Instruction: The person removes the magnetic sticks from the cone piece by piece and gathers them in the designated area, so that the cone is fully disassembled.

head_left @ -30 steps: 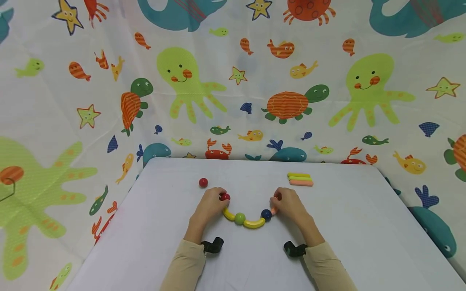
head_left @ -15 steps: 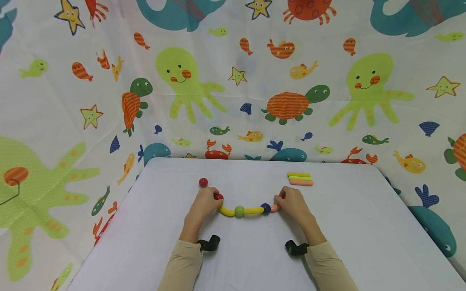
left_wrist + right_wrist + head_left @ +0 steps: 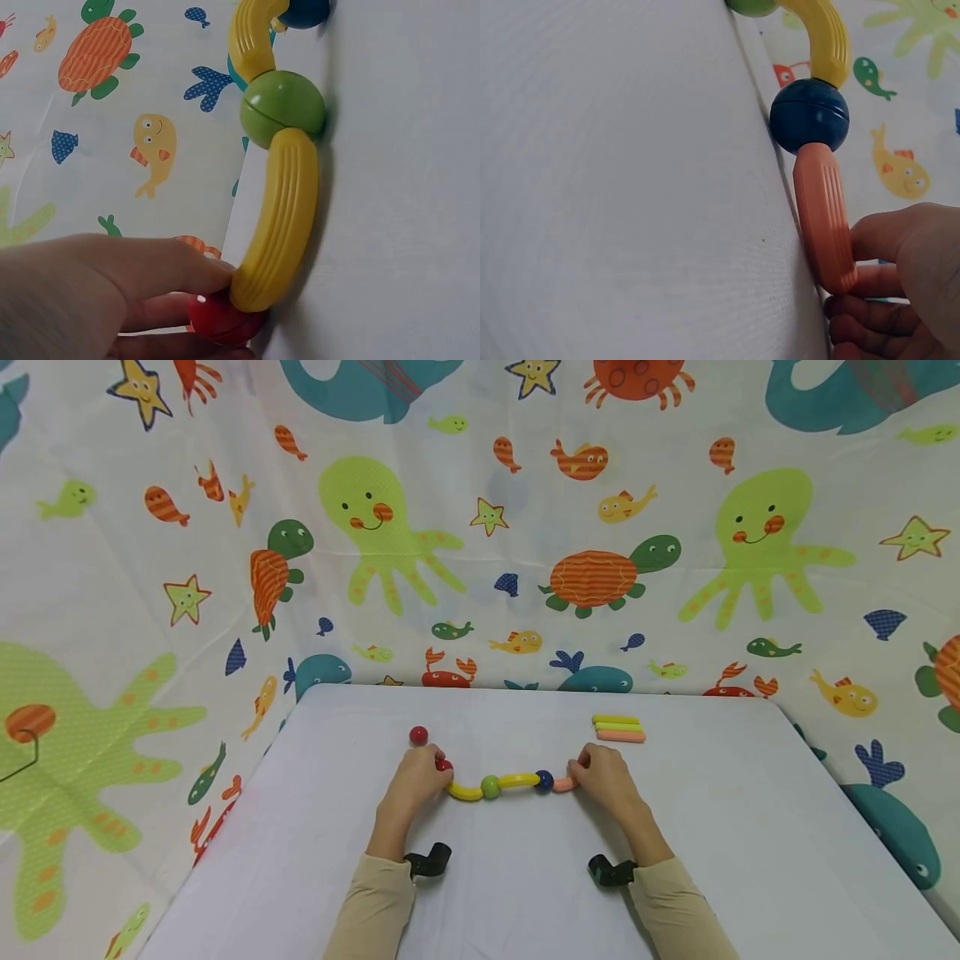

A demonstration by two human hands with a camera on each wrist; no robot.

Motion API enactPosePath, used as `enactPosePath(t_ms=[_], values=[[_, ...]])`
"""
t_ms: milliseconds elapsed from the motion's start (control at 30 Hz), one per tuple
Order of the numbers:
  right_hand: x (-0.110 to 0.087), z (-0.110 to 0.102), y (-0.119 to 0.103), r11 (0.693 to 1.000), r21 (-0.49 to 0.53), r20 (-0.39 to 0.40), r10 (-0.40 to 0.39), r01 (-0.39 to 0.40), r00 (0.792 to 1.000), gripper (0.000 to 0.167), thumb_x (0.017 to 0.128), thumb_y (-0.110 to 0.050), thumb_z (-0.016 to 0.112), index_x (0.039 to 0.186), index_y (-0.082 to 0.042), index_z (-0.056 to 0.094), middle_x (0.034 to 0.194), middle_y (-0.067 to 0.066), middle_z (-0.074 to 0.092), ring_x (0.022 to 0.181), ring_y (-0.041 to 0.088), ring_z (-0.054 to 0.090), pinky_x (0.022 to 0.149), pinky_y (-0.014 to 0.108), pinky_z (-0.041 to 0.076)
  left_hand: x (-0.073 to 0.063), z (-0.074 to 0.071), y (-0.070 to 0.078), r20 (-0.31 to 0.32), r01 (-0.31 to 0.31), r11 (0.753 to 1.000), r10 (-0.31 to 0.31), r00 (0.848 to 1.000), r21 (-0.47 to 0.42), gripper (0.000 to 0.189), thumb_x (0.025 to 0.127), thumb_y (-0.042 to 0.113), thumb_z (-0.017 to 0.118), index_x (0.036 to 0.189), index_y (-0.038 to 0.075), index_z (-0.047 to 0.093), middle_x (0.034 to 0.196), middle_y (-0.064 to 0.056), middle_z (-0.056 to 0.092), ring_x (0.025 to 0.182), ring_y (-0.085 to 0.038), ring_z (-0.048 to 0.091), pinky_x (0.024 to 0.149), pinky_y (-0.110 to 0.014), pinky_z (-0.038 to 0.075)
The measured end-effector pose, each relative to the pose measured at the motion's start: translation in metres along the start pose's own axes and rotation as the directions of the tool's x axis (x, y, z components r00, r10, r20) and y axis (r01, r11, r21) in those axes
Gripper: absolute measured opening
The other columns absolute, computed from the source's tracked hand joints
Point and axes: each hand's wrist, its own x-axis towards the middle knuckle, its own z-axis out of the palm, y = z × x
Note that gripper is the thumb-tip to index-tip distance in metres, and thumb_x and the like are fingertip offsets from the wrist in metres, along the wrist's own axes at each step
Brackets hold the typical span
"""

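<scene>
A chain of toy balls and sticks runs between the two hands on the table. My left hand [image 3: 415,777] holds a red ball [image 3: 217,319] at its left end, thumb and fingers around it. From there come a curved yellow stick [image 3: 279,217], a green ball [image 3: 491,787], another curved yellow stick [image 3: 517,780], a dark blue ball [image 3: 810,116] and a salmon-pink stick [image 3: 823,217]. The far end of that pink stick is pinched by my right hand [image 3: 602,774]. Fingers partly hide the red ball in the head view.
A loose red ball [image 3: 418,736] lies just behind the left hand. Behind the right hand, two yellowish sticks [image 3: 617,722] and a salmon-pink stick [image 3: 620,736] lie side by side. A printed cloth [image 3: 510,485] hangs behind the white table [image 3: 750,827].
My left hand has moved left and the right hand slightly right, each keeping its hold. The chain's middle has shifted away from me, from a deep bow to a flatter, wavy line.
</scene>
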Motion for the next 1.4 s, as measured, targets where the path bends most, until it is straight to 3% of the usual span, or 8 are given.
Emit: enactPosePath(t_ms=[167,267,433,633,833,1100,1200,1400], values=[[0.002,-0.001,0.001,1.0,-0.003,-0.004,-0.015,0.015,1.0,0.019,0.094,-0.022,0.065,0.09,-0.003,0.066,0.077,0.006,0.06,0.071,0.018,0.053,0.062,0.027,0.044,-0.001,-0.001,0.003,0.001,0.01,1.0,-0.01,1.0,0.005,0.034,0.089,0.018,0.07,0.115,-0.002,0.066,0.097,-0.013,0.068,0.079,-0.02,0.059,0.07,-0.031,0.056],[0.002,-0.002,0.0,1.0,0.002,-0.012,-0.014,0.014,1.0,0.019,0.094,-0.022,0.065,0.089,-0.004,0.066,0.081,0.007,0.06,0.072,0.018,0.053,0.061,0.027,0.045,-0.001,-0.001,0.006,-0.016,0.0,1.0,0.0,1.0,0.027,0.038,0.091,0.023,0.071,0.118,-0.002,0.066,0.105,-0.015,0.068,0.086,-0.023,0.06,0.08,-0.036,0.058],[0.003,-0.007,-0.003,1.0,0.014,-0.02,-0.004,0.004,1.0,0.02,0.095,-0.022,0.065,0.096,-0.003,0.067,0.088,0.009,0.063,0.075,0.019,0.055,0.064,0.027,0.049,-0.003,-0.001,0.015,-0.079,-0.066,0.995,0.072,0.994,0.074,0.038,0.093,0.026,0.07,0.12,-0.001,0.067,0.117,-0.017,0.066,0.106,-0.029,0.062,0.099,-0.045,0.053],[0.001,-0.013,-0.008,0.999,-0.009,-0.031,-0.053,0.052,0.998,0.021,0.095,-0.022,0.065,0.103,-0.003,0.068,0.098,0.011,0.064,0.09,0.023,0.056,0.083,0.038,0.056,-0.004,0.007,0.029,-0.128,-0.155,0.985,0.163,0.978,0.075,0.034,0.095,0.026,0.067,0.121,0.004,0.068,0.123,-0.015,0.064,0.116,-0.029,0.059,0.104,-0.045,0.051],[-0.003,-0.018,-0.012,0.989,0.011,0.0,-0.15,0.15,0.989,0.02,0.093,-0.017,0.066,0.108,-0.004,0.069,0.107,0.011,0.065,0.1,0.026,0.058,0.094,0.046,0.055,-0.008,0.02,0.047,-0.092,-0.23,0.972,0.234,0.968,0.049,0.035,0.097,0.029,0.066,0.126,0.009,0.067,0.129,-0.01,0.063,0.123,-0.027,0.059,0.106,-0.043,0.05],[-0.006,-0.021,-0.014,0.965,0.033,0.098,-0.264,0.261,0.96,0.024,0.089,-0.011,0.064,0.112,-0.005,0.07,0.109,0.008,0.067,0.103,0.024,0.058,0.095,0.047,0.053,-0.013,0.035,0.063,-0.017,-0.33,0.944,0.33,0.944,0.009,0.038,0.096,0.03,0.066,0.128,0.01,0.066,0.126,-0.006,0.064,0.114,-0.023,0.062,0.099,-0.041,0.055],[-0.007,-0.02,-0.013,0.96,0.039,0.13,-0.28,0.277,0.951,0.025,0.088,-0.01,0.063,0.112,-0.006,0.069,0.109,0.007,0.067,0.104,0.024,0.059,0.096,0.047,0.053,-0.013,0.041,0.066,0.004,-0.362,0.932,0.361,0.932,0.008,0.038,0.096,0.031,0.066,0.128,0.01,0.066,0.125,-0.005,0.064,0.113,-0.022,0.061,0.099,-0.04,0.054],[-0.007,-0.018,-0.012,0.957,0.06,0.211,-0.289,0.283,0.934,0.03,0.087,-0.021,0.076,0.114,-0.011,0.069,0.113,0.004,0.067,0.1,0.02,0.06,0.094,0.045,0.054,-0.009,0.056,0.071,0.054,-0.437,0.899,0.437,0.898,-0.004,0.041,0.095,0.033,0.065,0.128,0.009,0.066,0.124,-0.004,0.065,0.113,-0.02,0.062,0.1,-0.037,0.054]])
